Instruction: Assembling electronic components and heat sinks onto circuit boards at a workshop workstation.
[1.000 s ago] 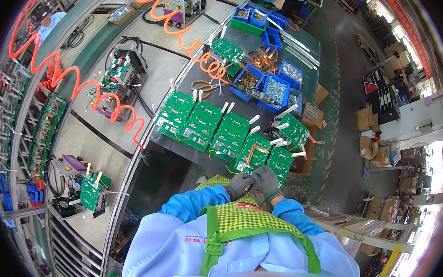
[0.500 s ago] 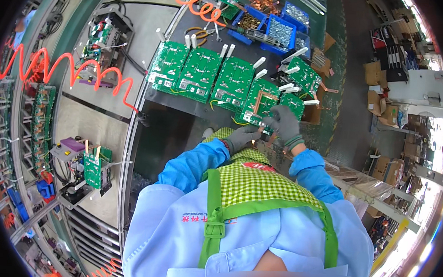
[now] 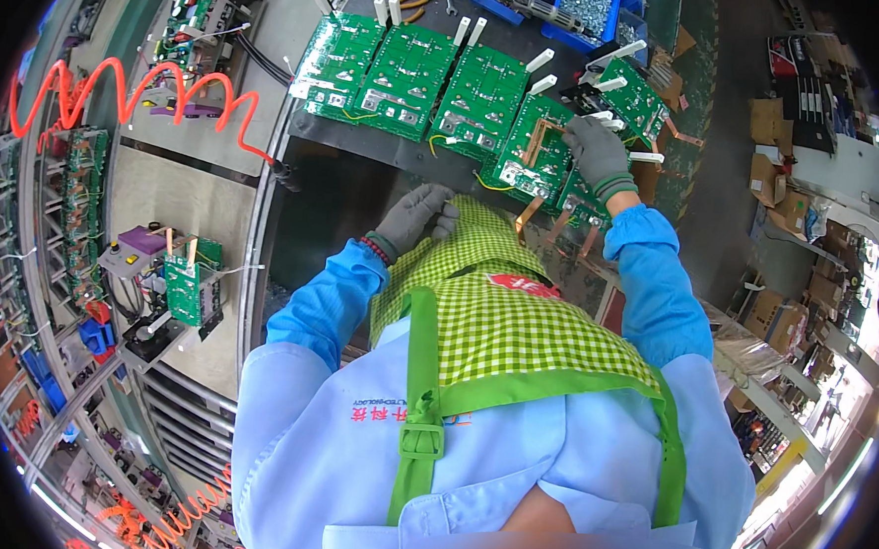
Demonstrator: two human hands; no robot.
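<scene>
My right hand [image 3: 599, 156], in a grey glove, reaches over a green circuit board [image 3: 536, 145] with its fingers bent down beside a copper strip [image 3: 539, 144] on that board. The fingertips are pressed together, and what they hold, if anything, is hidden. Closer to my apron, my left hand [image 3: 421, 219], also gloved in grey, hovers apart from the boards with its fingers curled; I cannot make out what is in them. From the board's near edge another copper strip [image 3: 529, 216] sticks out toward me. White posts stand along the boards' far edges.
More green boards [image 3: 406, 77] lie in a row to the left. Beyond them are pliers [image 3: 406, 2], a power screwdriver [image 3: 533, 6] and blue bins [image 3: 584, 12] of metal parts. A coiled orange hose [image 3: 141, 95] hangs at left. At right, one board [image 3: 632, 104] sits raised.
My left hand has drawn back from the board's near edge, leftward toward my apron. The right hand has moved forward and right over the board. The whole view has shifted, with the boards higher in it.
</scene>
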